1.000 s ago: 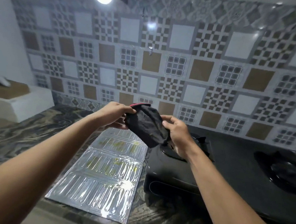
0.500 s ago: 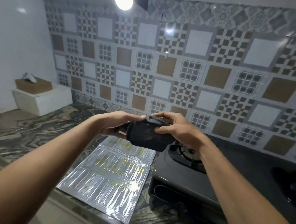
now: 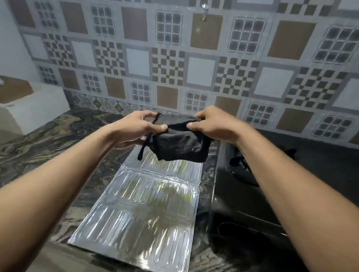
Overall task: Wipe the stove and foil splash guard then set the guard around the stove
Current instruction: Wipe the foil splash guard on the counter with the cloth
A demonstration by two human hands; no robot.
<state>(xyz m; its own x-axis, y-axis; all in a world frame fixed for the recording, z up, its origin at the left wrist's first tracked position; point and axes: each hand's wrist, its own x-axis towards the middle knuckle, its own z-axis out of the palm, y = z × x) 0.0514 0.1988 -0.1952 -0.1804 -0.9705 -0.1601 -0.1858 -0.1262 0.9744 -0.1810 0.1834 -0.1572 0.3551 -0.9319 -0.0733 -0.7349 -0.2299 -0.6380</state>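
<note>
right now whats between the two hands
In the head view, the black cloth is stretched between the left hand and right hand, both pinching its top edge above the foil splash guard.

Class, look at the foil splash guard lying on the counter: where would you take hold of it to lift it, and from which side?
Grip the foil splash guard by its near edge, coming from the front: it lies flat and unfolded, that edge looks to reach the counter rim, and the stove crowds its right side. Both hands are busy with the black cloth.

Left hand (image 3: 136, 125), right hand (image 3: 211, 125): bare, forearms unsleeved
</note>
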